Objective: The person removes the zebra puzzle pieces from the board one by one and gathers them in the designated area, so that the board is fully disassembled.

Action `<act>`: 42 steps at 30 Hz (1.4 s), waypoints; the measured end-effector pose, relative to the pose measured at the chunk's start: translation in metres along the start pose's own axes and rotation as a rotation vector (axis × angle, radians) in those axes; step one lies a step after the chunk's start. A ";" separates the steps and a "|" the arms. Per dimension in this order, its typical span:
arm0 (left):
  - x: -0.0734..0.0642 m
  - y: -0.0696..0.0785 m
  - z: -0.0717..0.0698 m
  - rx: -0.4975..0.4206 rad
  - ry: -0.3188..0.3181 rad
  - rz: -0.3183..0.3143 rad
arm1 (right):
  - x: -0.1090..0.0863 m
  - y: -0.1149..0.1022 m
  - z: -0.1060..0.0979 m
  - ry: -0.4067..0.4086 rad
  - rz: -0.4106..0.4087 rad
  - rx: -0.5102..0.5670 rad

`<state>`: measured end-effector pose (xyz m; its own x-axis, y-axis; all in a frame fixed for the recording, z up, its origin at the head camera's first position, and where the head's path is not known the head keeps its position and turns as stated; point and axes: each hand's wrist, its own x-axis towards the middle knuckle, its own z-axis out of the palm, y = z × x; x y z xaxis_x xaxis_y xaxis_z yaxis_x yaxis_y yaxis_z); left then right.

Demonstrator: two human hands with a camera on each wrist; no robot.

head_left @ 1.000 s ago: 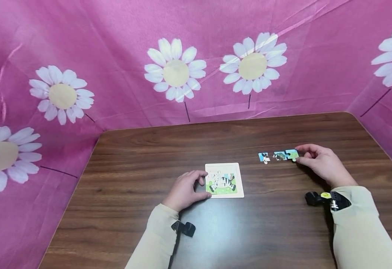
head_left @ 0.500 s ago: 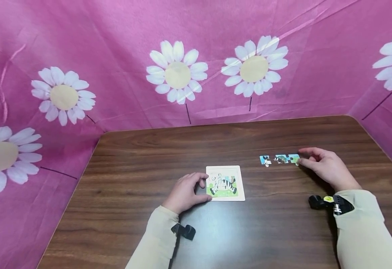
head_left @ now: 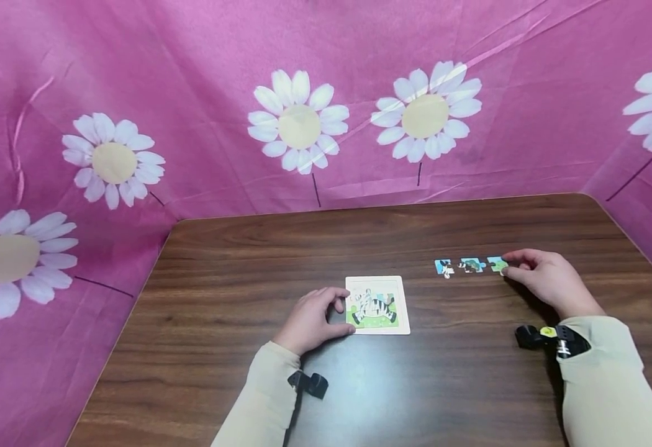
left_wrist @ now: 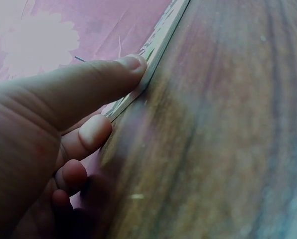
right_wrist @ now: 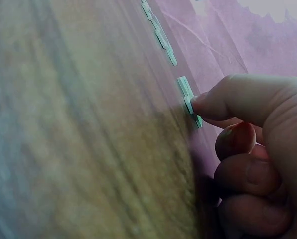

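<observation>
A square zebra jigsaw board with a pale frame lies flat on the table, some of its picture filled in. My left hand holds the frame's left side, thumb on the near corner and index finger farther up; the left wrist view shows the thumb over the edge. To the right, my right hand pinches a green-and-blue puzzle piece by its right side between thumb and index finger. In the right wrist view that piece is seen edge-on, low by the tabletop.
Left of the held piece, a blue puzzle piece with a dark green shape and another one with black and white marks lie in a row. A brown wooden table meets a pink daisy-printed cloth at its back and sides.
My right hand has drawn its puzzle piece rightward, away from the middle piece it adjoined, leaving a gap. My left hand stays at the board; the head view has shifted slightly.
</observation>
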<state>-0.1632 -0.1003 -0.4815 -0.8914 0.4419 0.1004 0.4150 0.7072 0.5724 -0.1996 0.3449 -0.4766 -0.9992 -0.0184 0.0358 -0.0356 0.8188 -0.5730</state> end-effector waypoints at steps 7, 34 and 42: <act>0.000 0.001 -0.001 -0.015 0.007 0.008 | -0.003 -0.005 0.000 0.052 0.022 0.086; -0.002 -0.003 -0.001 -0.021 0.029 0.020 | -0.025 -0.187 0.101 -0.146 -0.326 0.353; -0.001 -0.002 -0.001 -0.047 0.022 0.016 | -0.025 -0.192 0.105 -0.215 -0.322 0.201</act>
<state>-0.1630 -0.1026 -0.4820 -0.8889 0.4400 0.1275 0.4206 0.6735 0.6078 -0.1702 0.1277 -0.4532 -0.9171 -0.3907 0.0797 -0.3276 0.6241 -0.7094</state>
